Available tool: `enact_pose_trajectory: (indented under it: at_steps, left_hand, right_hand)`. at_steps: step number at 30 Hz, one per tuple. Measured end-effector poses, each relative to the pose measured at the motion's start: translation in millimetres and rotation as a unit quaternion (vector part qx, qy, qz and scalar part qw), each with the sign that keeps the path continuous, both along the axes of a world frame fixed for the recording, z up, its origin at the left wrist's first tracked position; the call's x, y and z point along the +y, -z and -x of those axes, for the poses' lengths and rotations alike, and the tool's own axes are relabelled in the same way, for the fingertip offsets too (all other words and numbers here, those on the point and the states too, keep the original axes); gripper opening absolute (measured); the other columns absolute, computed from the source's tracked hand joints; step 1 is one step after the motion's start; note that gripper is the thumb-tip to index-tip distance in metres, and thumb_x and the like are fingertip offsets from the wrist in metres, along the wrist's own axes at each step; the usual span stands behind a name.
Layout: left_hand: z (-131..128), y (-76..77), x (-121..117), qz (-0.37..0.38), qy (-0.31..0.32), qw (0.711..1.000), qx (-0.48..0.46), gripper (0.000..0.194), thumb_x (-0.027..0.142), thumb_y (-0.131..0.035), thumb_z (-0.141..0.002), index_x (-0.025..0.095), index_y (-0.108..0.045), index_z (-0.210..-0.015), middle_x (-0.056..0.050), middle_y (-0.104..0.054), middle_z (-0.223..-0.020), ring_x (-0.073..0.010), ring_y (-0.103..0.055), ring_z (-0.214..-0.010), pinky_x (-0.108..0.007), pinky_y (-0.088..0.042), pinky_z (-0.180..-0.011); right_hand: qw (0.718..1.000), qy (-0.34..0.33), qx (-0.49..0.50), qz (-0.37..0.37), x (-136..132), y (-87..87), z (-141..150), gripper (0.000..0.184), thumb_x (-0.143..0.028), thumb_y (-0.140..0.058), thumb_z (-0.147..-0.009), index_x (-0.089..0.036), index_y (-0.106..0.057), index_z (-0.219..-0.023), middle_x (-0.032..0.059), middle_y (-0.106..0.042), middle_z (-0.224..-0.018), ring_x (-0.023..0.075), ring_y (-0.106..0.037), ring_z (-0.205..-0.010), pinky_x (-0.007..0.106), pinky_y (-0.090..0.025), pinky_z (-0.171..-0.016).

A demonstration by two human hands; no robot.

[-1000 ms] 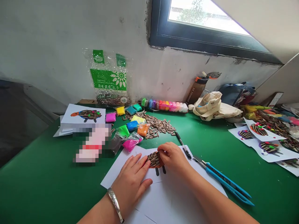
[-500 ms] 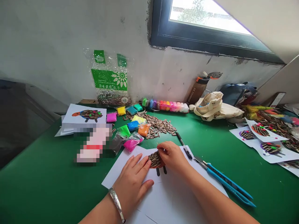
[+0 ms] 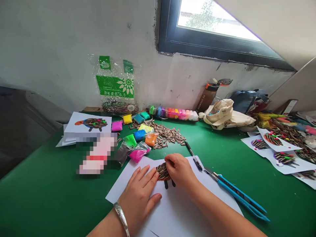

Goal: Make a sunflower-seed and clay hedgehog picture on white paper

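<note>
My left hand (image 3: 139, 187) lies flat on a white paper sheet (image 3: 123, 182), its fingers spread and its fingertips beside a figure covered in striped sunflower seeds (image 3: 163, 171). My right hand (image 3: 179, 171) curls over the right side of that figure, with its fingertips on the seeds. Whether those fingers pinch a seed is hidden. Two short black drawn legs (image 3: 170, 184) show below the figure. A silver bangle (image 3: 121, 219) circles my left wrist.
A black pen (image 3: 194, 159) and blue-handled snips (image 3: 237, 197) lie right of the paper. Clay packets (image 3: 139, 140) and loose seeds (image 3: 168, 136) lie ahead. Several seed pictures (image 3: 283, 158) lie at right, a pixelated object (image 3: 98, 154) at left.
My right hand has shifted slightly left and down over the seed figure. The whole view has also tilted a little.
</note>
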State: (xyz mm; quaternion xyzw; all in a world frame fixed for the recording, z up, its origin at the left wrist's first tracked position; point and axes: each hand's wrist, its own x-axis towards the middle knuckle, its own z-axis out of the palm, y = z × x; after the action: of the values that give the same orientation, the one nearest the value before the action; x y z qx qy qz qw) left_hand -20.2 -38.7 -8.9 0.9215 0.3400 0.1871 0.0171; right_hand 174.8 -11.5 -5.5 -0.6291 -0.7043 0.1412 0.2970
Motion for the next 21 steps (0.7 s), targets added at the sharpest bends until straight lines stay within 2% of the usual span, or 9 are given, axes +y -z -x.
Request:
enact_pose_trajectory:
  at_steps: [10,16,21]
  left_hand:
    - [0.0,-0.5,-0.5,0.011,-0.004,1.000,-0.016,0.044,0.029,-0.055,-0.084,0.017,-0.054,-0.127,-0.010,-0.059,-0.126,-0.0316,-0.049,-0.120,-0.051,-0.042,-0.098]
    - [0.4,-3.8,-1.6,0.007,-0.004,1.000,-0.014,0.042,0.029,-0.055,-0.085,0.018,-0.054,-0.126,-0.011,-0.057,-0.128,-0.0318,-0.050,-0.119,-0.053,-0.044,-0.096]
    - [-6.7,-7.4,-4.3,0.001,-0.014,1.000,-0.005,0.045,0.028,-0.054,-0.086,0.016,-0.050,-0.129,-0.011,-0.055,-0.131,-0.0316,-0.046,-0.123,-0.053,-0.042,-0.098]
  right_hand:
    - [1.000,-0.013,0.002,0.002,-3.5,0.5,1.0,0.019,-0.011,-0.048,-0.083,-0.017,-0.066,-0.077,0.0042,-0.064,-0.073,0.0161,-0.055,-0.072,0.025,-0.039,-0.067]
    - [0.999,-0.021,0.024,0.004,-5.5,2.6,-13.7,0.022,-0.013,-0.050,-0.083,-0.018,-0.070,-0.090,0.0051,-0.063,-0.081,0.0174,-0.057,-0.079,0.028,-0.043,-0.071]
    - [1.000,-0.030,0.006,0.008,-7.1,0.9,-18.8,0.023,-0.010,-0.052,-0.081,-0.018,-0.071,-0.090,0.0054,-0.062,-0.081,0.0172,-0.057,-0.079,0.028,-0.044,-0.072]
